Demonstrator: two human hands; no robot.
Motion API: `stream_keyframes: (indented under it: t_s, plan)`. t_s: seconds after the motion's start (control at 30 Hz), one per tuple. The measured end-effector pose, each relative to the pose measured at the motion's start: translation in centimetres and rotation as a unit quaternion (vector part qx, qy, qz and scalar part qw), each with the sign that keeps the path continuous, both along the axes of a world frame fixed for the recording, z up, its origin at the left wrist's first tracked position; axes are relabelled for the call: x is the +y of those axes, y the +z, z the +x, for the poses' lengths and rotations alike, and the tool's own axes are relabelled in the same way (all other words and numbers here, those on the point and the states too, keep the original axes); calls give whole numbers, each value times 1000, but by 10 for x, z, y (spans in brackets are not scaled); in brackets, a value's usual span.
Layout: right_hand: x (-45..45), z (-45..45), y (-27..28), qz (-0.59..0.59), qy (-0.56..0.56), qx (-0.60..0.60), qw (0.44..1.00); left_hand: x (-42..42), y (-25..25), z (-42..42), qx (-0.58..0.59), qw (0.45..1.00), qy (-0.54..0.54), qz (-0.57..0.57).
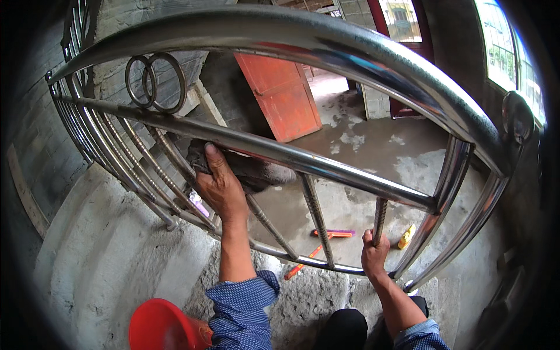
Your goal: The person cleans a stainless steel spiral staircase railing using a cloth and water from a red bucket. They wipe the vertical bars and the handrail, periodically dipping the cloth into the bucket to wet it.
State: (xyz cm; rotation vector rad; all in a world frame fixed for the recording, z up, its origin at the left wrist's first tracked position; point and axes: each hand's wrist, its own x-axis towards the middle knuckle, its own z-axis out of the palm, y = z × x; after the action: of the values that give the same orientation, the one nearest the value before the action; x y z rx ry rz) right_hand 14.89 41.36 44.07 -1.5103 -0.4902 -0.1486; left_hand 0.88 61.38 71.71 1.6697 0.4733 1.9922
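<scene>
A stainless steel stair railing (280,155) curves across the view, with a thick handrail (245,28) on top and thinner balusters (317,218) below the middle rail. My left hand (225,188) is just under the middle rail, thumb up, closed on a dark, wet-looking rag (253,168) at the upper part of a baluster. The rag hangs behind the rail, and my fingers are mostly hidden. Lower and to the right, my right hand (375,253) grips a short ribbed baluster (379,218) below the middle rail.
Concrete steps (109,245) descend along the railing. A red bucket (162,323) stands by my left forearm. Beyond the bars, an orange-handled broom (334,234) and a yellow item (407,237) lie on the patchy wet floor. An orange-red door (282,98) stands farther back.
</scene>
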Motion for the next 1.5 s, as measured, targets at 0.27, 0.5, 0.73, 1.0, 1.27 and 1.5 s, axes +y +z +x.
stream_keyframes:
  t_s: [0.27, 0.5, 0.73, 1.0, 1.27, 1.5]
  plan:
    - [-3, 1, 3, -1, 15, 3, 1000, -3, -52, -18, 71, 986, -130, -79]
    - [-2, -2, 7, 12, 69, 57, 996, -7, -155, -21, 79, 991, -48, -95]
    - [-11, -1, 12, 5, 98, 62, 993, -16, -247, -26, 160, 978, -43, -128]
    - [-12, -2, 9, -6, 83, 84, 993, -24, -300, -31, 195, 968, -68, -144]
    - [-3, 5, -4, -18, 46, -1, 999, -45, -288, -48, 263, 939, -39, -220]
    - [-5, 0, 10, -24, 69, 31, 997, -110, -187, -65, 70, 994, -63, -63]
